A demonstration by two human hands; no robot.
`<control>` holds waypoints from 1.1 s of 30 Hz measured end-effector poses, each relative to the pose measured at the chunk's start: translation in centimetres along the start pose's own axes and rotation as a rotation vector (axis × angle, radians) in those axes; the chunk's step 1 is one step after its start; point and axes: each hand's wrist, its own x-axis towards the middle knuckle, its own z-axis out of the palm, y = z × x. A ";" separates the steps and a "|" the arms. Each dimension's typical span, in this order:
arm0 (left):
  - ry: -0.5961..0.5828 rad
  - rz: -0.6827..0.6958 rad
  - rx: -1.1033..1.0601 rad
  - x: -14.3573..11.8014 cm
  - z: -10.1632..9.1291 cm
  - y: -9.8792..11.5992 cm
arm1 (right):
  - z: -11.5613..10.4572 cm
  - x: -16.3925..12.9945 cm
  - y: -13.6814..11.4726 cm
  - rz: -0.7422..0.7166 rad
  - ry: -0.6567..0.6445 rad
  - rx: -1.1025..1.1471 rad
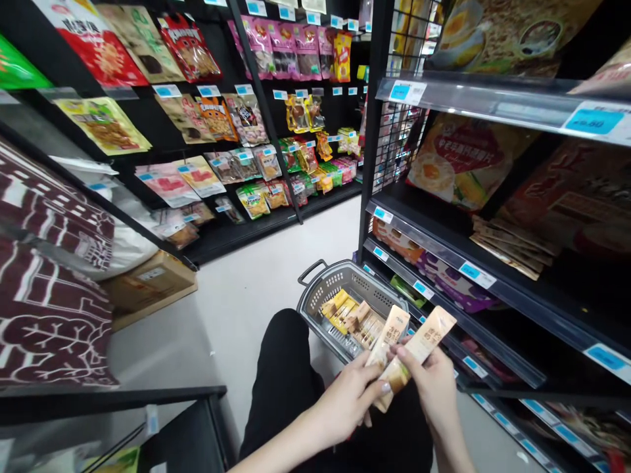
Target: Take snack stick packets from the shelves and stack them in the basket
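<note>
In front of my knees, my left hand (348, 397) is closed on a slim cream stick sachet (393, 328) with brown printing, its top pointing up. My right hand (436, 384) pinches another slim cream sachet (430, 334), which leans to the right and crosses the first one low down, where both hands meet. Just beyond them a grey plastic shopping basket (308, 299) stands on the floor. Inside it lie yellow sachets (340, 305) and beige stick sachets (367, 323). On the right-hand shelf rests a loose stack of similar stick sachets (515, 243).
Black shelving with large cereal bags (458, 157) rises close on the right, its shelf edge (493, 279) carrying blue price tags. Hanging snack packets (192, 49) fill the racks ahead. A cardboard box (152, 286) sits on the floor at left, beside a maroon patterned cloth (44, 295).
</note>
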 end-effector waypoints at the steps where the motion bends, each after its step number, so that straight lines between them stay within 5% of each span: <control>1: -0.008 0.004 0.007 -0.1 0.1 0.0 | -0.5 0.4 -0.6 -0.015 0.006 -0.009; 8: -0.025 0.017 -0.007 -0.2 0.8 0.3 | -3.7 2.9 -4.1 -0.295 0.266 -0.330; 14: -0.066 -0.102 -0.366 -0.1 1.2 -0.4 | -3.3 2.9 -4.3 -0.260 0.256 -0.050; 19: -0.531 -0.360 -0.996 0.0 2.1 -1.9 | -1.9 2.4 -4.2 -0.318 0.084 0.245; 21: -0.603 -0.408 -1.132 0.1 2.3 -2.2 | -1.8 2.4 -4.4 -0.365 -0.048 0.310; 24: -0.386 -0.368 -1.089 0.2 2.5 -1.7 | -2.0 2.3 -4.6 -0.398 -0.074 0.298; 28: -0.010 -0.254 -0.685 0.6 1.7 -0.2 | -1.9 1.2 -4.1 -0.305 -0.012 0.205; 33: 0.133 -0.175 -0.401 0.7 0.3 0.8 | 0.2 -1.1 -2.4 -0.047 -0.208 0.000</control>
